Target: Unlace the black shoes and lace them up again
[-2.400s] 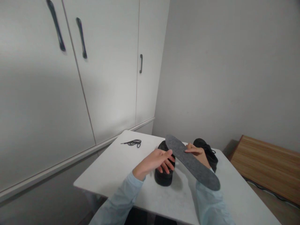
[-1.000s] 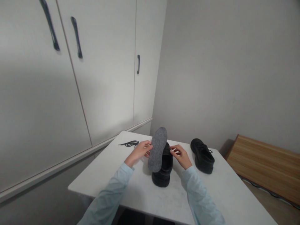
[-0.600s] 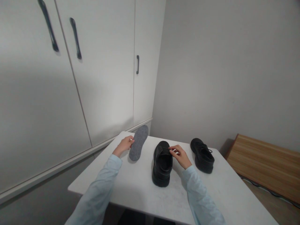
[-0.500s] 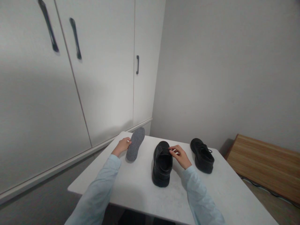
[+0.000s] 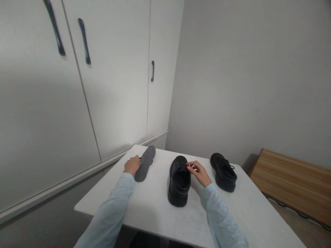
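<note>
A grey felt insole (image 5: 145, 164) lies low over the left part of the white table, toe end away from me. My left hand (image 5: 132, 165) is closed at its left edge, with the fingertips partly hidden. A thin black lace (image 5: 151, 162) shows beside the insole's right edge, and a dark bit also shows by the fingers. In the middle stands a black shoe (image 5: 178, 196), heel toward me and its opening facing up. My right hand (image 5: 198, 172) pinches the shoe's tongue (image 5: 183, 167) at its right side.
A second black shoe (image 5: 225, 175), with its lace tied in, stands at the right of the white table (image 5: 155, 213). White cupboards (image 5: 116, 86) rise at the left, and a grey wall is behind. A wooden board (image 5: 294, 182) is beyond the table's right edge.
My left hand has lowered the insole and moved it slightly left, turning it flatter toward the table. The black lace by it has come into view. My right hand stays at the shoe.
</note>
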`<state>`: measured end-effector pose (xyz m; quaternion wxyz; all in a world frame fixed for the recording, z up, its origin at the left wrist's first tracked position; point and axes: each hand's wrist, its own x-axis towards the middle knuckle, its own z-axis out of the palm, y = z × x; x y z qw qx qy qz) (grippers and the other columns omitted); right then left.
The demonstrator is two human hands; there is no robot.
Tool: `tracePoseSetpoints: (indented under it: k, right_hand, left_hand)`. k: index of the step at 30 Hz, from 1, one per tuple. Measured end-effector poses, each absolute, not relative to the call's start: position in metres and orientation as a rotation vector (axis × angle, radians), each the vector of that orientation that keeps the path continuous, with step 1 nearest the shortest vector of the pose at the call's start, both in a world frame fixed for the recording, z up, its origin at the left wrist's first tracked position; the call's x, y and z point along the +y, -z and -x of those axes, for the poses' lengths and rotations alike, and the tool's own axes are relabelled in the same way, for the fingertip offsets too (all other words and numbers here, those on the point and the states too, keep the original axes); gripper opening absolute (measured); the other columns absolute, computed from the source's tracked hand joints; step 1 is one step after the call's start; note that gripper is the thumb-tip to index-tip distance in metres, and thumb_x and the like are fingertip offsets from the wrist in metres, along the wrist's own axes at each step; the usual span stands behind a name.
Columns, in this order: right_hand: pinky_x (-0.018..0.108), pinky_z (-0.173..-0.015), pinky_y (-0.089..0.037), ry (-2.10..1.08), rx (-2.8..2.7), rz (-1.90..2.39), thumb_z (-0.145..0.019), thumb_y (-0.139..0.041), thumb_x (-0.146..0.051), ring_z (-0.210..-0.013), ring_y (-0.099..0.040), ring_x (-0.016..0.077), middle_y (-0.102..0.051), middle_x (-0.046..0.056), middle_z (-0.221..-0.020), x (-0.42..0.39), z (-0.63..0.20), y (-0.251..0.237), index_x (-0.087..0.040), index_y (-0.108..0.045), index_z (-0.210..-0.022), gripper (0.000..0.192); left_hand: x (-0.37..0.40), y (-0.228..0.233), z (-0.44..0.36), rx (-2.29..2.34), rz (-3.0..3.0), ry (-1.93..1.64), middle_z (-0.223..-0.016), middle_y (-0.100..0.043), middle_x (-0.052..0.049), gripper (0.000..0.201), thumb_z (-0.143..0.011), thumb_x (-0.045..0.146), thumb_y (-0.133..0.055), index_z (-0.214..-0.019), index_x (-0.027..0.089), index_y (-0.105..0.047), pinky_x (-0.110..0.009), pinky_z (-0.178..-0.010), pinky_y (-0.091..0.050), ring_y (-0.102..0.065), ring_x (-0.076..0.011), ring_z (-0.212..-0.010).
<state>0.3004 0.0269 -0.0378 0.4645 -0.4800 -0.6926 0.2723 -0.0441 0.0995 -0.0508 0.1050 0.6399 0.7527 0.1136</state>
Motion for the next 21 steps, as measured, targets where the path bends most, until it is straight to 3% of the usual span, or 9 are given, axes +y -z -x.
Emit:
tracePoseSetpoints:
  k: [5, 11, 14, 18, 21]
  right_hand:
    - [0.028, -0.058, -0.050, -0.669, -1.694, 1.177, -0.075, -0.061, -0.045, -0.071, -0.056, 0.0153, -0.056, 0.004, -0.088, 0.027, -0.301, 0.038, -0.021, -0.067, -0.090, 0.029]
    - [0.028, -0.058, -0.049, -0.645, -1.705, 1.195, -0.076, -0.060, -0.045, -0.071, -0.056, 0.0153, -0.055, 0.004, -0.088, 0.028, -0.301, 0.038, -0.021, -0.067, -0.091, 0.029]
    - [0.028, -0.059, -0.049, -0.647, -1.712, 1.195, -0.076, -0.060, -0.045, -0.071, -0.056, 0.0151, -0.055, 0.004, -0.088, 0.028, -0.301, 0.039, -0.021, -0.067, -0.092, 0.029]
    - [0.028, -0.059, -0.050, -0.641, -1.710, 1.195, -0.075, -0.060, -0.046, -0.070, -0.056, 0.0146, -0.056, 0.003, -0.088, 0.029, -0.302, 0.040, -0.021, -0.067, -0.092, 0.030]
    - [0.028, -0.059, -0.050, -0.642, -1.714, 1.195, -0.076, -0.059, -0.047, -0.070, -0.056, 0.0146, -0.056, 0.004, -0.089, 0.029, -0.302, 0.040, -0.021, -0.067, -0.092, 0.032]
  left_hand:
    - [0.084, 0.023, 0.024, 2.190, -2.085, -0.502, -0.106, -0.062, -0.014, 0.024, -0.085, 0.029, -0.046, -0.105, 0.017, -0.053, -0.034, -0.076, -0.043, -0.059, -0.0278, -0.097]
    - [0.023, -0.017, -0.033, 1.334, -2.524, -0.732, -0.094, -0.062, -0.007, 0.023, -0.086, 0.034, -0.049, -0.101, 0.018, -0.056, -0.028, -0.081, -0.041, -0.058, -0.0201, -0.091]
    - [-0.016, -0.017, -0.067, 1.113, -2.685, -0.687, -0.100, -0.061, -0.007, 0.028, -0.082, 0.038, -0.056, -0.104, 0.021, -0.057, -0.032, -0.081, -0.039, -0.056, -0.0222, -0.094]
    - [-0.045, 0.005, -0.102, 1.246, -2.809, -0.520, -0.093, -0.063, -0.012, 0.036, -0.071, 0.044, -0.067, -0.095, 0.017, -0.060, -0.038, -0.078, -0.039, -0.054, -0.0283, -0.093]
    - [-0.049, 0.021, -0.115, 1.327, -2.824, -0.504, -0.095, -0.063, -0.013, 0.034, -0.071, 0.036, -0.069, -0.097, 0.016, -0.059, -0.040, -0.078, -0.038, -0.053, -0.0289, -0.093]
